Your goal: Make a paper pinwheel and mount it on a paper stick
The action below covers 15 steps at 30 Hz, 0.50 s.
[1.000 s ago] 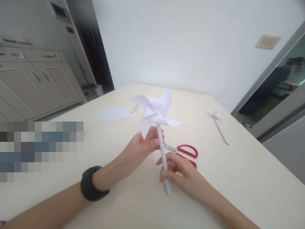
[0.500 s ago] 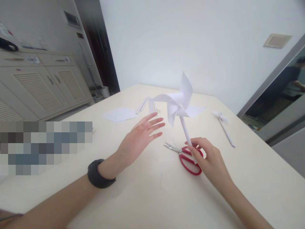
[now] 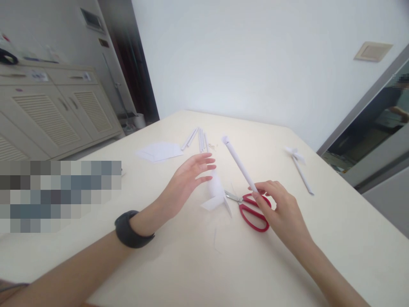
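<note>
My right hand (image 3: 279,209) pinches the lower end of a rolled white paper stick (image 3: 241,166), which leans up and to the left with a small crumpled tip. A white paper pinwheel head (image 3: 215,187), blurred, is apart from the stick, low over the table or on it; I cannot tell which. Just left of it, my left hand (image 3: 187,181) is held out with the fingers apart and nothing in them. It partly overlaps the pinwheel's upper edge. Red-handled scissors (image 3: 254,213) lie beneath my right hand, their blades partly hidden by the pinwheel.
White paper sheets (image 3: 161,151) and several paper sticks (image 3: 201,138) lie at the back of the table (image 3: 166,273). Another pinwheel (image 3: 300,168) lies at the right. A thin bent strip (image 3: 215,241) is near the front. Through an opening at far right, a person (image 3: 377,113) shows.
The pinwheel head has come off the top of the stick and dropped down and left, beside my left hand. My right hand still holds the stick; both hands have hardly moved.
</note>
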Tool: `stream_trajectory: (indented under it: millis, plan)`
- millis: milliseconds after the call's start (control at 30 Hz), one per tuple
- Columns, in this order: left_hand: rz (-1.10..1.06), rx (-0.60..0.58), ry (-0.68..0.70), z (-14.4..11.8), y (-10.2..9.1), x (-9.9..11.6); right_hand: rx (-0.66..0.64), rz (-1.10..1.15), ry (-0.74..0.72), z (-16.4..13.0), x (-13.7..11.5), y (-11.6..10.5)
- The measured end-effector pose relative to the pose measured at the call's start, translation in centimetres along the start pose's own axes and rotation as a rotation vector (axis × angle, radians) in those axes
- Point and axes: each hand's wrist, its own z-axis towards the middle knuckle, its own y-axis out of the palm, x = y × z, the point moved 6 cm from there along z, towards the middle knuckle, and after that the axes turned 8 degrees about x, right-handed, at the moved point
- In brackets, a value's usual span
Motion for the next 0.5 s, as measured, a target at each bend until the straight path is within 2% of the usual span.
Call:
stream_trajectory:
  millis: [133, 367, 500]
  plan:
    - [0.149, 0.034, 0.070, -0.1, -0.1, 0.2, -0.033, 0.048, 0.056, 0.0, 0.0, 0.1]
    - [0.279, -0.008, 0.075, -0.7, 0.6, 0.1, -0.264, 0.235, 0.076, -1.4, -1.5, 2.0]
    - [0.435, 0.116, 0.204, -0.1, -0.9, 0.7, -0.290, 0.276, 0.088, -1.5, -2.2, 2.1]
